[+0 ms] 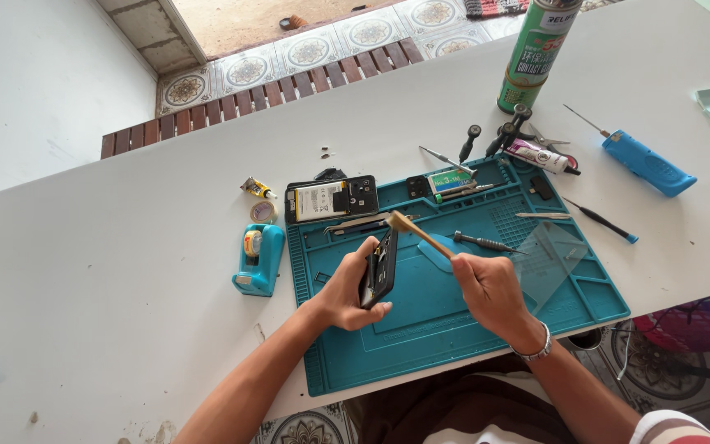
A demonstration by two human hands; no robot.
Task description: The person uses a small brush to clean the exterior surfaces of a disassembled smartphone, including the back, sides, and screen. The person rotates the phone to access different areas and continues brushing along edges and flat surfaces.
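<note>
1. both forearms reach in from the near table edge over the teal silicone work mat (421, 345).
2. left hand (347, 292) is wrapped snugly around a black phone body (378, 270), held on edge above the mat's middle.
3. right hand (486, 284) pinches the wooden handle of a small brush (421, 234), fingers closed tight; its bristles touch the phone's upper end.
4. i'd judge light, short strokes best, sweeping away from the opened phone with exposed battery (330, 199) lying at the mat's far left corner.
5. keeping the phone steady matters more than pressure.
</note>
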